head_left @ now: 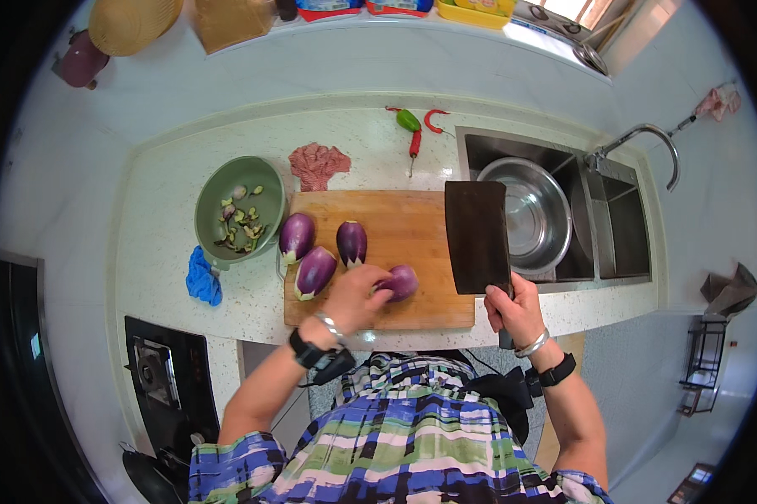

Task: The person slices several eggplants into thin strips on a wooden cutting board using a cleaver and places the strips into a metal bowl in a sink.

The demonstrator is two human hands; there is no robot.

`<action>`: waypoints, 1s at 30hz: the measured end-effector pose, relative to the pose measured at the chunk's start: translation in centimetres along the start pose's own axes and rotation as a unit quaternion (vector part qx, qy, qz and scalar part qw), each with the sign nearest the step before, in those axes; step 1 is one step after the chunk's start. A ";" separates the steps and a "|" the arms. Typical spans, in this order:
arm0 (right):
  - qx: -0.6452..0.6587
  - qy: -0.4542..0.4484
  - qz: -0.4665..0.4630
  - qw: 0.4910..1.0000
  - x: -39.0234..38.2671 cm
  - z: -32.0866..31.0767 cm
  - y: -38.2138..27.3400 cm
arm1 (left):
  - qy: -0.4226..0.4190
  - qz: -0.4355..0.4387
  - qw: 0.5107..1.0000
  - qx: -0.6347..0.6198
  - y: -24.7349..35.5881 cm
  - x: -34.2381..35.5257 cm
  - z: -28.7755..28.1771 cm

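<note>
Speckled pale countertop (378, 160), with clock directions taken from the centre of the cutting board (416, 223) and 12 o'clock on the side away from the person. Nearest, at 4 o'clock, the right hand (519, 312) is clenched around the handle of a cleaver (476, 239), whose broad dark blade spans the board's 3 o'clock edge. Toward 6 o'clock, the left hand (357, 294) has its fingers curled about one end of a purple eggplant (402, 284), which lies at 5 o'clock on the board. Three further eggplants lie there: a darker one (351, 241) at 10 o'clock, and a pair (315, 275) (297, 237) about 9. Beyond the board, a blue cloth (202, 278) lies at 9, beside a green bowl (269, 202) of vegetable scraps (242, 220) at 10. Farther off are a checked red cloth (318, 166) at 11, a metal basin (536, 208) in the sink (500, 139) between 2 and 3, and, farthest, a green pepper (407, 119) with two red peppers (415, 144) (433, 123) between 12 and 1.
</note>
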State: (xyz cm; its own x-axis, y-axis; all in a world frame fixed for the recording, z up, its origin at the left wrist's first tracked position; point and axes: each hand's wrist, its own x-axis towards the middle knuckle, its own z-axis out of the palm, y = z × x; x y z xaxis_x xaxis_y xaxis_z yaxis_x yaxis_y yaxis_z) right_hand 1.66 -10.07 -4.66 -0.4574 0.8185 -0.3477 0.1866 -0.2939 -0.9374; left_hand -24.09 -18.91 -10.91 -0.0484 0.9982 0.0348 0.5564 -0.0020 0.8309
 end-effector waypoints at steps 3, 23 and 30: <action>-0.016 0.000 0.000 1.000 -0.2 0.3 -0.2 | 0.034 0.010 0.998 0.046 -0.2 0.5 2.9; -0.034 0.045 -0.016 0.998 -1.8 -1.1 1.3 | 0.452 -0.187 0.860 0.147 -6.2 2.5 -12.0; -0.041 0.034 -0.011 0.998 -1.7 -0.5 0.3 | 0.349 -0.312 0.861 0.200 -14.1 2.7 -14.3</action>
State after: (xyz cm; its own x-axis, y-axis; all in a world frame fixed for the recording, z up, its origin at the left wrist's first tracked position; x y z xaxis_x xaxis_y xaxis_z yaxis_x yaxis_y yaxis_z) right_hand 2.96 -11.32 -4.35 -0.4021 0.8573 -0.3215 0.2491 -0.2354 -0.9394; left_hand -43.97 -17.00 -14.60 -0.8506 0.5175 0.0924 0.4752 0.6818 0.5562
